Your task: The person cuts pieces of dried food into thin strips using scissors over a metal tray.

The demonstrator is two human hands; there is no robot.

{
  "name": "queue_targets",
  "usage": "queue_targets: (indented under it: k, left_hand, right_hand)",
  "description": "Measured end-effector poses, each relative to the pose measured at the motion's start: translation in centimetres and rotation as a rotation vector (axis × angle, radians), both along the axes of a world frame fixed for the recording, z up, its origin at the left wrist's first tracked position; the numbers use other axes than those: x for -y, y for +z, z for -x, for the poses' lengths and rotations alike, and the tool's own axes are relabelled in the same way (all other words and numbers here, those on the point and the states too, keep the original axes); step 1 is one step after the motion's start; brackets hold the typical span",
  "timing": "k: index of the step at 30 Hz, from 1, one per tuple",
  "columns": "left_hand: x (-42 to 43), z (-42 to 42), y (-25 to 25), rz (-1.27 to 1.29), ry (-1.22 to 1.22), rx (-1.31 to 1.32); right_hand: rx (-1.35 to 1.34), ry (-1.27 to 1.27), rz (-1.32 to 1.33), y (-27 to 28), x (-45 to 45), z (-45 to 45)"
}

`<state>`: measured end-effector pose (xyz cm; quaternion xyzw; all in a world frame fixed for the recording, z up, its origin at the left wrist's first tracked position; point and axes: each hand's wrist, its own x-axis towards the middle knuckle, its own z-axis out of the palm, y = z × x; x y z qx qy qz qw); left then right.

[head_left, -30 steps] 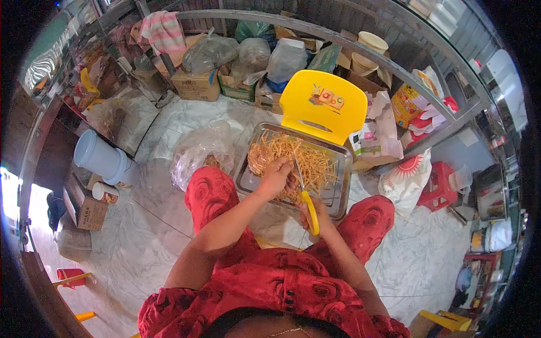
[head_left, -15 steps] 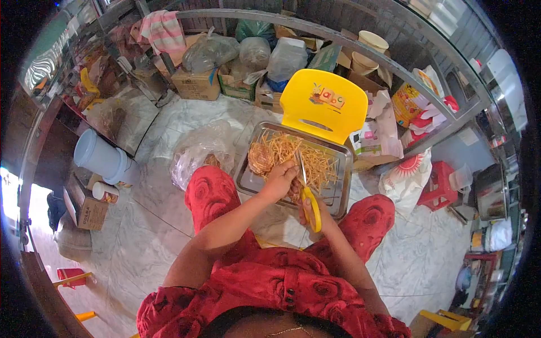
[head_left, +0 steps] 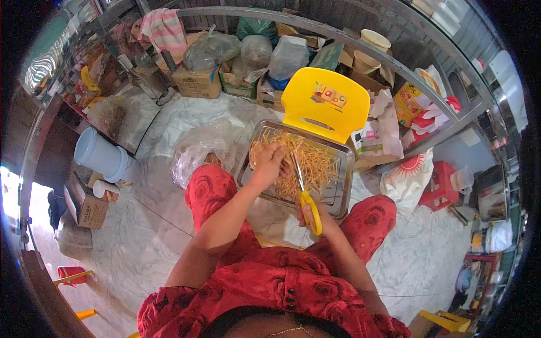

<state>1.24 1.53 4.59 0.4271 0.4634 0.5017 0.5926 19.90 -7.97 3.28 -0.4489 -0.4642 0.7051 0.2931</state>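
A metal tray (head_left: 345, 194) rests on a yellow chair (head_left: 327, 104) between the knees. Thin golden strips (head_left: 318, 163) are heaped in it. Over the left part of the heap is my left hand (head_left: 270, 166), its fingers closed together; what they hold, if anything, is too small to make out. My right hand (head_left: 313, 217), at the tray's near edge, is wrapped round the yellow handles of scissors (head_left: 304, 197). Their metal blades point up and left into the strips, beside my left fingers.
A clear plastic bag (head_left: 203, 149) lies left of the tray on the marbled floor (head_left: 152, 242). Boxes and bags line the back. Light blue buckets (head_left: 101, 155) stand at the left. A white sack (head_left: 408, 180) and a red crate (head_left: 442, 188) are on the right.
My left hand has moved up and left, over the spot where a round, pale brown clump showed before. The scissors have shifted slightly, still in my right hand.
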Motion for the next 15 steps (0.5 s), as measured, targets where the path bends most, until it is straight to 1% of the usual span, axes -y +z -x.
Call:
queue_targets:
  k: [5, 11, 14, 15]
  left_hand:
    - [-0.2, 0.4, 0.4, -0.034, 0.034, -0.018]
    - [-0.5, 0.6, 0.5, -0.031, 0.045, 0.003]
    - [-0.5, 0.5, 0.1, -0.037, 0.048, -0.057]
    - [-0.5, 0.5, 0.0, -0.081, 0.033, -0.074]
  right_hand:
    - [-0.015, 0.071, 0.007, -0.8, 0.1, -0.2]
    - [-0.024, 0.062, 0.002, 0.7, 0.4, 0.0]
    - [-0.018, 0.070, -0.001, 0.7, 0.3, 0.0]
    - [-0.018, 0.070, -0.001, 0.7, 0.3, 0.0]
